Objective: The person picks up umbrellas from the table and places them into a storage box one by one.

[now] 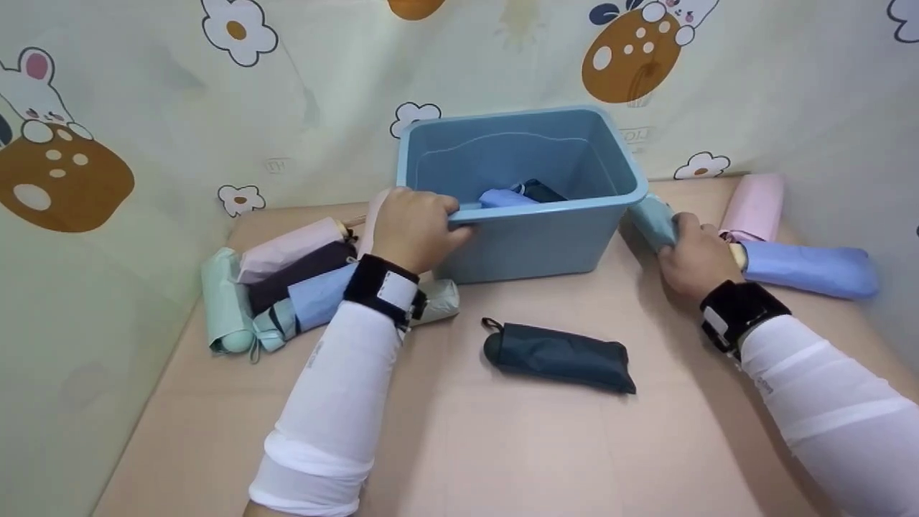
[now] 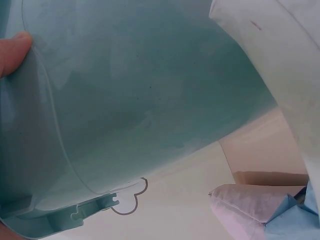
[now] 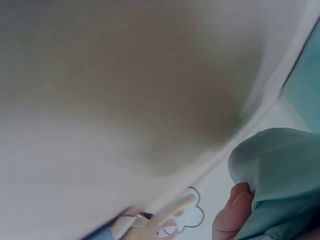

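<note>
My left hand [image 1: 416, 230] grips the rim of a blue plastic bin [image 1: 524, 248] at its near left corner. The thumb [image 2: 15, 52] lies against the bin's wall in the left wrist view. Beside the bin's right side, my right hand [image 1: 698, 258] holds a folded teal umbrella [image 1: 652, 221] in its fabric sleeve; the fingers [image 3: 234, 212] curl against the cloth in the right wrist view. Inside the bin lie a blue umbrella [image 1: 505, 198] and a dark one [image 1: 543, 191]. A dark green folded umbrella [image 1: 563, 357] lies in front of the bin.
Left of the bin several folded umbrellas lie together, among them a mint one [image 1: 226, 298], a pale pink one [image 1: 291, 250] and a dark purple one [image 1: 301, 273]. To the right are a pink umbrella [image 1: 755, 207] and a blue one [image 1: 811, 270]. A patterned curtain [image 1: 323, 86] hangs behind.
</note>
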Demonstrator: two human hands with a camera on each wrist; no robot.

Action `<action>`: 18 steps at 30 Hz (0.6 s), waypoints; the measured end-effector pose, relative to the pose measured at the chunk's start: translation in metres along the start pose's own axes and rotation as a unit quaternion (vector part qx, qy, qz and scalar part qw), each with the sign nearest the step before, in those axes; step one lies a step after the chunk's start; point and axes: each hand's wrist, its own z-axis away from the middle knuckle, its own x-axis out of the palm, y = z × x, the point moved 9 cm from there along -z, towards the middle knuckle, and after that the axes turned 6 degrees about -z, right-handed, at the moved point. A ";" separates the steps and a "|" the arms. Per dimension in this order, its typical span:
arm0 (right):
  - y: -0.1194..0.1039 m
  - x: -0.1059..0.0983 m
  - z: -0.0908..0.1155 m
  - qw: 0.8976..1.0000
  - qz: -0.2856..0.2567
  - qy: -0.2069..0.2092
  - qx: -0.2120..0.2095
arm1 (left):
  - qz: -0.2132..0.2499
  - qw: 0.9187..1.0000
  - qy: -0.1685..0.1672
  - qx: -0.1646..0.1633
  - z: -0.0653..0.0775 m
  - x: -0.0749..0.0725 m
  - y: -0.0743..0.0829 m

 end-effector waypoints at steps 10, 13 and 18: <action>-0.029 -0.034 0.001 0.994 -0.083 0.069 -0.028 | -0.003 1.000 -0.005 0.002 0.000 0.000 0.000; -0.040 -0.044 0.003 0.989 -0.108 0.089 -0.044 | -0.004 1.000 -0.003 0.002 0.000 0.000 0.000; -0.058 -0.053 0.007 0.984 -0.130 0.105 -0.062 | -0.003 1.000 0.009 0.003 0.001 -0.003 0.001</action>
